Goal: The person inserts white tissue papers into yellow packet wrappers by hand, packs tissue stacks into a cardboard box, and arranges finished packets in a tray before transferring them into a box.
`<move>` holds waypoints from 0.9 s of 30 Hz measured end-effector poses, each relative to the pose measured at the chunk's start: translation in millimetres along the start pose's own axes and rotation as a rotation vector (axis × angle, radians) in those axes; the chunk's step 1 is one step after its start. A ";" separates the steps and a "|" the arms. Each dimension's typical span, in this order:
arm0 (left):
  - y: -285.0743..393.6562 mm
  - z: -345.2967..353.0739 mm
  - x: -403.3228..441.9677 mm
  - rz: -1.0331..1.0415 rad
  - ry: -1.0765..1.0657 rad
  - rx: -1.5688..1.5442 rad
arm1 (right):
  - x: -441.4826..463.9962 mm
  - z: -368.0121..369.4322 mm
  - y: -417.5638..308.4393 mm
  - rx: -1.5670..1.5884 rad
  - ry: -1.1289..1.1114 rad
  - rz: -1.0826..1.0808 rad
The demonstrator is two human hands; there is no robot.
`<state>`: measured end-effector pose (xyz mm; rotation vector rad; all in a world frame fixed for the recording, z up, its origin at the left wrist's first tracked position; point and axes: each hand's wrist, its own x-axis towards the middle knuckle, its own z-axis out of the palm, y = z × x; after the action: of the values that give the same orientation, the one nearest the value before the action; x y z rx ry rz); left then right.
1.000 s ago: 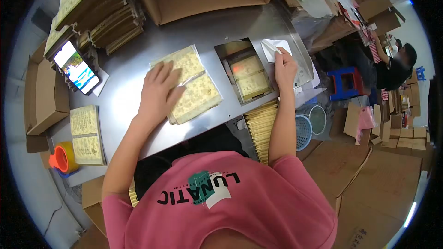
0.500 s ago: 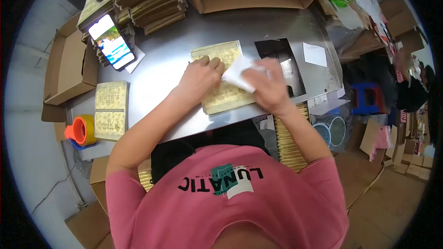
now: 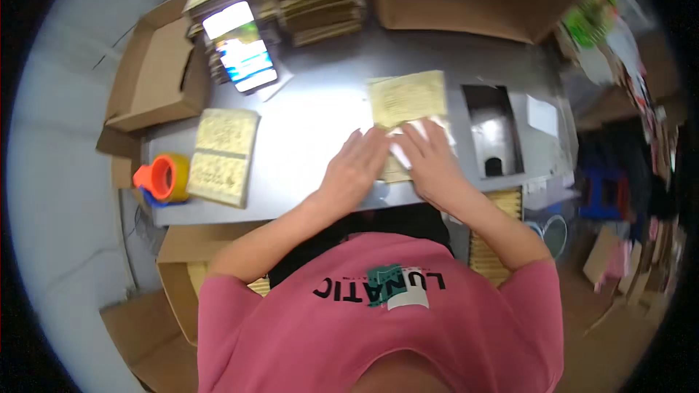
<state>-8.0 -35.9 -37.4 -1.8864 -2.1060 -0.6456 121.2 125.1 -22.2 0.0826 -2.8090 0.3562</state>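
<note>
A pale yellow patterned packet with a dark cross band partly hidden lies before me; its upper half, the yellow patterned panel [image 3: 409, 98], shows above my hands. My right hand [image 3: 435, 167] presses a folded white sheet [image 3: 400, 154] onto its lower half. Whether the sheet is paper or cloth I cannot tell. White edges stick out on both sides of these fingers. At the panel's left edge rests my left hand [image 3: 355, 171], fingers stretched out and holding nothing, the tips close to the white sheet. Both hands are slightly blurred.
A similar yellow packet [image 3: 223, 159] lies left, beside an orange and yellow tape roll [image 3: 166, 177]. A lit phone [image 3: 240, 47] leans against stacked yellow panels [image 3: 320, 0]. Cardboard boxes [image 3: 459, 0] stand behind and left. A dark rectangular opening [image 3: 493, 131] and white paper [image 3: 542, 115] are right.
The view has shifted, so the table sits further right. My right hand has brought the white sheet down flat on the packet's lower half. My left hand has slid toward the near left edge.
</note>
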 end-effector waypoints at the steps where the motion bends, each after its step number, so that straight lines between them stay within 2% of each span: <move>1: 4.4 -16.0 2.7 0.068 -0.024 0.021 | 2.9 3.2 0.2 -0.027 0.010 0.064; 3: 5.1 -15.4 0.8 0.097 0.003 0.058 | 8.0 -4.9 -5.4 -0.042 -0.028 0.038; 5: 8.7 -9.9 1.9 0.042 0.027 -0.169 | 9.6 -8.8 -7.1 -0.072 -0.060 0.045; 9: 12.3 -7.3 -5.7 0.025 0.046 -0.138 | 13.8 -6.8 -6.1 -0.165 -0.095 0.041; 12: 10.4 -7.5 -5.0 0.033 0.038 -0.155 | 39.5 -4.4 -3.6 -0.218 -0.104 0.162; 14: 7.6 -6.6 -4.8 0.055 0.040 -0.181 | 64.3 -7.7 0.8 -0.009 -0.425 0.451; 15: 9.1 -5.9 -6.7 0.052 0.044 -0.182 | 59.3 -11.6 -2.2 -0.012 -0.428 0.449; 17: 7.5 -5.0 -7.7 0.019 0.051 -0.225 | 42.3 -19.7 -12.1 0.238 -0.051 0.278; 18: 4.7 -6.4 -6.4 0.009 0.071 -0.220 | 32.0 -23.1 -13.4 0.243 0.031 0.174; 21: 7.1 -8.4 -6.4 0.042 0.061 -0.260 | 33.8 2.2 1.5 0.171 0.121 0.190; 22: 6.9 -8.5 -6.8 0.043 0.052 -0.257 | 38.4 -7.5 8.9 0.295 0.125 0.231; 24: 5.1 -11.7 -7.8 0.046 0.062 -0.242 | 27.6 -32.3 40.8 0.617 0.115 0.753; 25: 5.2 -11.4 -9.2 0.037 0.087 -0.235 | 20.5 -36.7 60.3 0.596 0.475 0.764; 26: 5.3 -10.3 -11.4 0.049 0.083 -0.237 | 9.9 -49.0 88.7 0.421 0.602 0.765; 27: 5.8 -9.4 -12.8 0.062 0.081 -0.241 | -4.4 -60.3 113.0 -0.063 0.613 0.753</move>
<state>-1.6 -51.2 -34.1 -2.0008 -1.9867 -0.9819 132.4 249.7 5.6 -0.9459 -2.1320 0.3680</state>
